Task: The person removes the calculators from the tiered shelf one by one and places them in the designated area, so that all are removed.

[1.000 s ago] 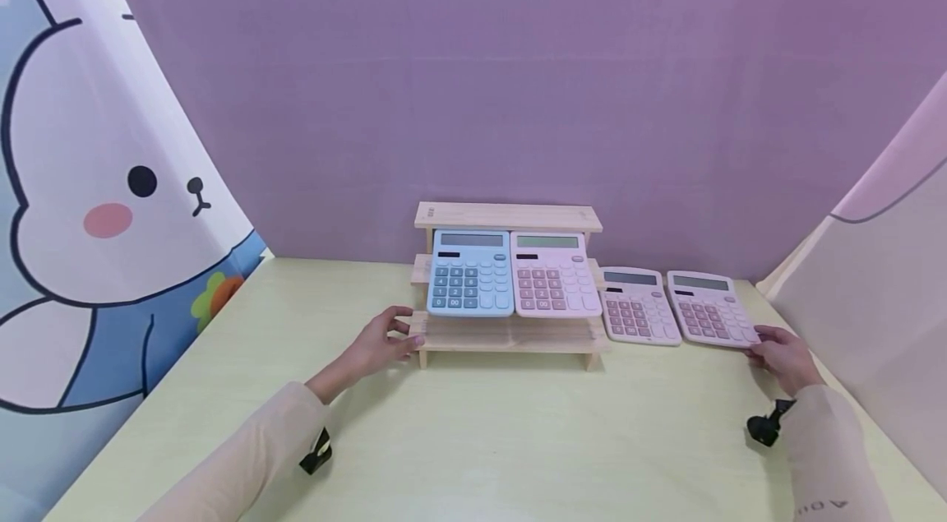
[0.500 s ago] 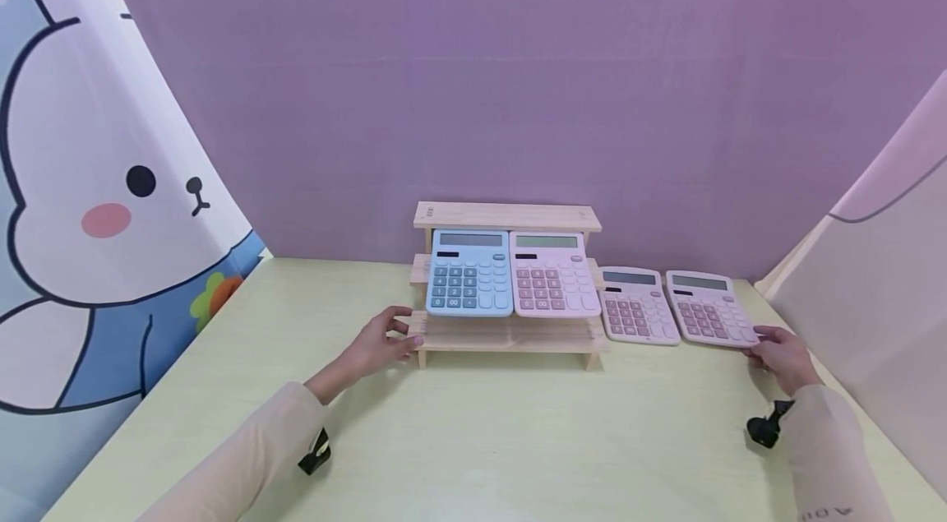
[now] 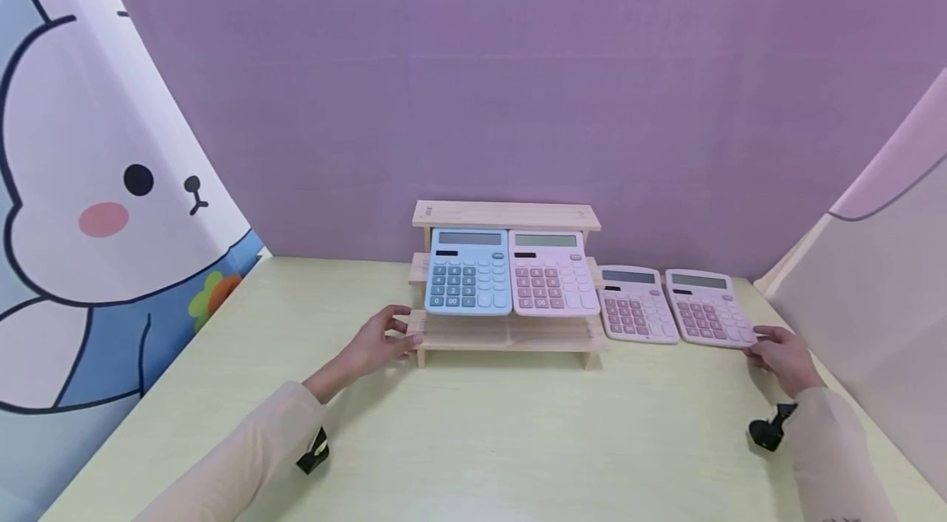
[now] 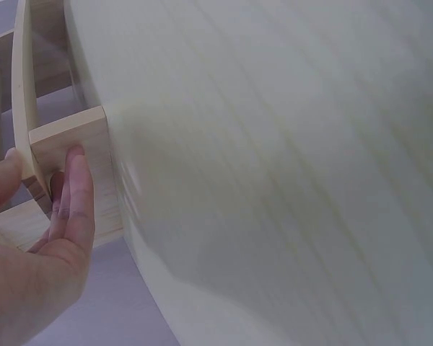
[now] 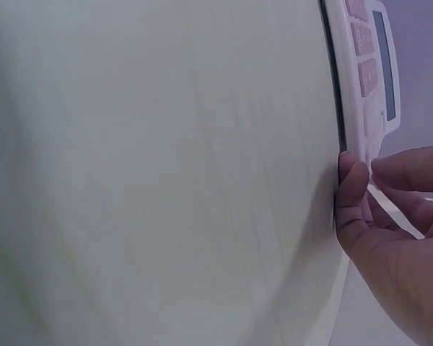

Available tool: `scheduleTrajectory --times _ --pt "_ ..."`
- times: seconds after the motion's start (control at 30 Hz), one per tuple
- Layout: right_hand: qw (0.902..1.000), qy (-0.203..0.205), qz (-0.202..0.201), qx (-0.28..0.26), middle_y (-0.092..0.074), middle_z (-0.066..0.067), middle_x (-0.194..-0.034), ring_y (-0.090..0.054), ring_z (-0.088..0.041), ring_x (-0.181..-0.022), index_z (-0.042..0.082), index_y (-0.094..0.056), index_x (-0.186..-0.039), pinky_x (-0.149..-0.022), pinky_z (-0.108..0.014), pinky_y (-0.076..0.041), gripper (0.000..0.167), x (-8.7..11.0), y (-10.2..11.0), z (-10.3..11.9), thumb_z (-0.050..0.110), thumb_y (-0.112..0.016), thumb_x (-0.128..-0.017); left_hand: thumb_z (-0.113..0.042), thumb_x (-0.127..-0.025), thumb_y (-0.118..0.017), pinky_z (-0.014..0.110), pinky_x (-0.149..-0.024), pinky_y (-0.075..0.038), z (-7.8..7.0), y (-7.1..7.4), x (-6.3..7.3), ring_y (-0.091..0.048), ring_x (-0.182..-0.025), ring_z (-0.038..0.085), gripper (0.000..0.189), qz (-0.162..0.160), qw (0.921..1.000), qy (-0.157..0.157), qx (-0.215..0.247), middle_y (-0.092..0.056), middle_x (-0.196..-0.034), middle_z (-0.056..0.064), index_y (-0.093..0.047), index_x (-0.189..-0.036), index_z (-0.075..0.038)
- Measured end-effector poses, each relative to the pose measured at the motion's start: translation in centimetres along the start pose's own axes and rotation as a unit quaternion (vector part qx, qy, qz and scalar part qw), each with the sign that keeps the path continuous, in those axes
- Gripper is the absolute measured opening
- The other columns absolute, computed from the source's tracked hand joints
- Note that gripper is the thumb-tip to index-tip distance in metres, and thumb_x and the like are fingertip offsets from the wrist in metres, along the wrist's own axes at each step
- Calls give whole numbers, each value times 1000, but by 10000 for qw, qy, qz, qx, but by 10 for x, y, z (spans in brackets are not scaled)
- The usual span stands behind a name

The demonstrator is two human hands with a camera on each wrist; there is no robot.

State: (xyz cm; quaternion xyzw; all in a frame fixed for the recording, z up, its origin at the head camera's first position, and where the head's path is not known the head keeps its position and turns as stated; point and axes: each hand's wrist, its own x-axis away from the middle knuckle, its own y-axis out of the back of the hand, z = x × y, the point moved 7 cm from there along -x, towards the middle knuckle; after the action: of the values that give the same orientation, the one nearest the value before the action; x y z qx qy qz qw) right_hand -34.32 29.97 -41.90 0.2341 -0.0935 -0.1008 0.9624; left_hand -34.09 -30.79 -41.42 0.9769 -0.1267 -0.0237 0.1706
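A person's left hand [image 3: 376, 344] holds the left end of the lowest shelf of a wooden rack [image 3: 506, 334], thumb and fingers on opposite faces. The right hand [image 3: 787, 362] has a narrow grip, pinching the near right corner of the outer pink calculator [image 3: 712, 313], whose body stretches away leftward on the bench [image 3: 503, 431]. Another pink calculator [image 3: 636, 308] lies between that one and the rack.

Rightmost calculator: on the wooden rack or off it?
Off: the rightmost calculator rests on the table, right of the wooden rack, pinched by the right hand.
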Motion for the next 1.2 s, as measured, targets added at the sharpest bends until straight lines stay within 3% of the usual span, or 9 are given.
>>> scheduleTrajectory --times 0.1,0.2,0.3,0.43,0.87,1.0,1.1,1.2 --pt "9999 -35 -11 122 -53 5 -81 -53 1 -66 -21 -15 -132 -61 -18 -52 56 0 1 0 -2 -42 -86 -8 -87 -61 35 -73 -58 0 0 0 -65 -82 22 56 1 10000 19 -3 -51 -106 25 -31 -132 8" --pt "9996 -80 -27 253 -54 -12 -92 -53 0 -67 -20 -15 -133 -62 -19 -52 57 0 2 1 -2 -42 -87 -8 -87 -61 35 -73 -58 0 0 0 -65 -83 22 56 5 10000 25 0 -51 -107 25 -31 -132 7" --pt "9992 -97 -22 376 -44 -29 -111 -53 0 -68 -20 -15 -133 -61 -19 -51 58 2 1 3 -1 -42 -86 -8 -87 -61 36 -74 -58 -1 0 0 -65 -83 22 56 12 10000 9 27 -51 -106 25 -31 -132 7" --pt "9991 -50 10 433 -33 -37 -122 -53 2 -68 -20 -14 -134 -62 -18 -52 59 4 1 6 1 -40 -86 -8 -87 -61 36 -74 -58 -1 0 0 -65 -83 24 56 18 10000 -13 50 -51 -106 24 -31 -132 7" --pt "9966 598 -16 572 -43 -33 -112 -54 8 -68 -23 -20 -129 -65 -18 -54 52 8 -2 15 4 -41 -90 -12 -87 -61 36 -73 -58 -3 -1 2 -65 -86 27 58 71 9999 -58 -104 -53 -107 26 -30 -132 8" --pt "9956 743 19 574 -55 -11 -96 -55 8 -68 -23 -22 -128 -65 -19 -54 50 12 -4 19 3 -42 -90 -12 -88 -61 36 -73 -58 -4 -1 2 -65 -86 27 58 78 9999 -62 -113 -52 -107 26 -29 -132 8" --pt "9952 831 10 508 -54 7 -87 -55 8 -68 -23 -24 -127 -65 -18 -55 49 14 -6 21 3 -42 -90 -12 -87 -61 36 -72 -58 -4 -1 3 -65 -85 27 58 53 9999 -33 -116 -52 -107 26 -30 -132 8" --pt "9945 912 -1 515 -53 10 -86 -55 8 -68 -22 -26 -127 -65 -19 -55 48 17 -8 23 2 -42 -90 -13 -87 -61 35 -72 -58 -4 -1 3 -65 -85 26 59 38 9999 9 -149 -52 -107 26 -30 -133 7"
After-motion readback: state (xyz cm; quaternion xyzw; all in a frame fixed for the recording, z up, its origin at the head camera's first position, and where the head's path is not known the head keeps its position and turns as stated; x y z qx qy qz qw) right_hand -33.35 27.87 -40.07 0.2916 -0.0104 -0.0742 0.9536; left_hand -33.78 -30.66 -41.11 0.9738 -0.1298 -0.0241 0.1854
